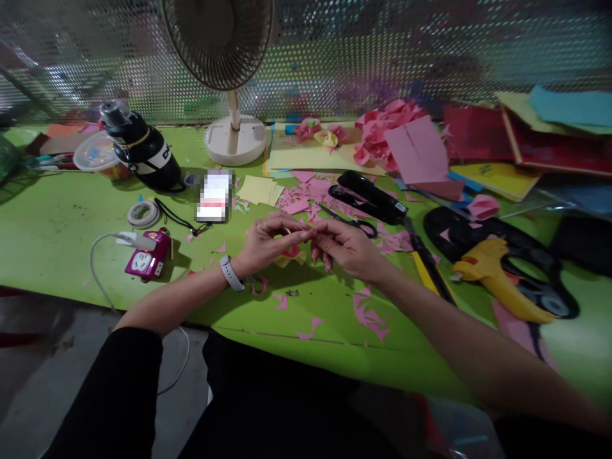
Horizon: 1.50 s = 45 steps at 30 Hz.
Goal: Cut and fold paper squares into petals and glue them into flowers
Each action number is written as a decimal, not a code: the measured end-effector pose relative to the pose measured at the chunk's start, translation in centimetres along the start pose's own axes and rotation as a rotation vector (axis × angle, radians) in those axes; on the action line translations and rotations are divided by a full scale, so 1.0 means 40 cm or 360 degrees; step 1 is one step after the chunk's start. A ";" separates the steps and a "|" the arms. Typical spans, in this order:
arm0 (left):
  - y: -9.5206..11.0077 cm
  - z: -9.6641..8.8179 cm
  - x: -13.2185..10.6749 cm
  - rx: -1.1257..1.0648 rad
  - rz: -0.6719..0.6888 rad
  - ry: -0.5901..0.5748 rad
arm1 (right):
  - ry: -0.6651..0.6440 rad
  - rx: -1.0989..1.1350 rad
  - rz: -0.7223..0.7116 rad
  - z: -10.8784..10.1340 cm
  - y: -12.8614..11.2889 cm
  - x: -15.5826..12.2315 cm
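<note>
In the head view, my left hand [280, 237] and my right hand [347, 245] meet at their fingertips over the green table. Both are closed in a pinch, and whatever sits between the fingertips is too small or hidden to make out. Just below my left fingers shows a yellow and pink paper flower [291, 256], partly covered; I cannot tell whether it is held or lies on the table. Black scissors [351, 223] lie behind my right hand, with a black stapler [368, 196] beyond them.
Pink paper scraps [370, 315] litter the green table [62, 236]. At left are a purple power adapter [149, 255], a tape roll [143, 213], a phone [215, 196] and a black bottle [146, 150]. A fan [236, 140] stands behind. Pink paper flowers [387, 124] and a yellow glue gun [507, 277] are at right.
</note>
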<state>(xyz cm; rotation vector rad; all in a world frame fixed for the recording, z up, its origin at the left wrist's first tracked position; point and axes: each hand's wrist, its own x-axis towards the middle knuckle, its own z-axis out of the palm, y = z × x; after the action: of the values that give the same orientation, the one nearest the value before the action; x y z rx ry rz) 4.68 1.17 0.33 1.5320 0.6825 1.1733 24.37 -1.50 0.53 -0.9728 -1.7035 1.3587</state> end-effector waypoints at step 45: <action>-0.040 -0.064 0.045 -0.0064 -0.0097 0.0021 | 0.0616 -0.1887 0.0428 -0.039 0.066 0.432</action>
<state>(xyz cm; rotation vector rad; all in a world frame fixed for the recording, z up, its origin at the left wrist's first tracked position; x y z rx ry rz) 3.20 4.20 -0.66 1.4614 0.7058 1.1454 18.42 14.99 -0.26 -1.9859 -2.0566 0.1037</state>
